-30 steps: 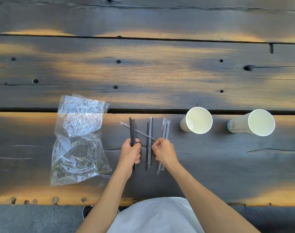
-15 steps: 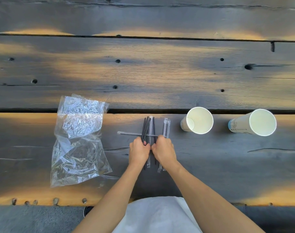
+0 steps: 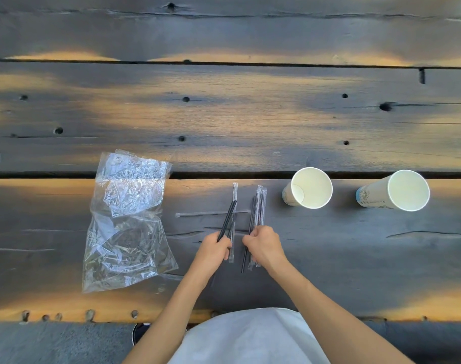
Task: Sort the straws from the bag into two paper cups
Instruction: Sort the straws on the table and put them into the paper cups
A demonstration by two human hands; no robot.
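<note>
My left hand (image 3: pixel 214 250) grips a few bare black straws (image 3: pixel 227 220) that tilt up and to the right. My right hand (image 3: pixel 263 245) is closed on a bunch of wrapped straws (image 3: pixel 259 206) lying lengthwise, with one black straw beside them. One wrapped straw (image 3: pixel 234 191) lies upright behind the black ones, and another wrapped straw (image 3: pixel 197 214) lies crosswise. Two white paper cups stand to the right: the nearer cup (image 3: pixel 310 188) and the far right cup (image 3: pixel 403 191). The clear plastic bag (image 3: pixel 127 222) lies flat at the left.
Everything rests on a dark wooden plank table (image 3: pixel 355 258) with knot holes and a gap between planks just behind the cups. The table's front edge runs close to my body, which is in white clothing (image 3: pixel 250 340).
My hands have drawn apart. The left hand has pulled the black straws leftward and tilted them; the right hand has moved right, onto the wrapped bunch.
</note>
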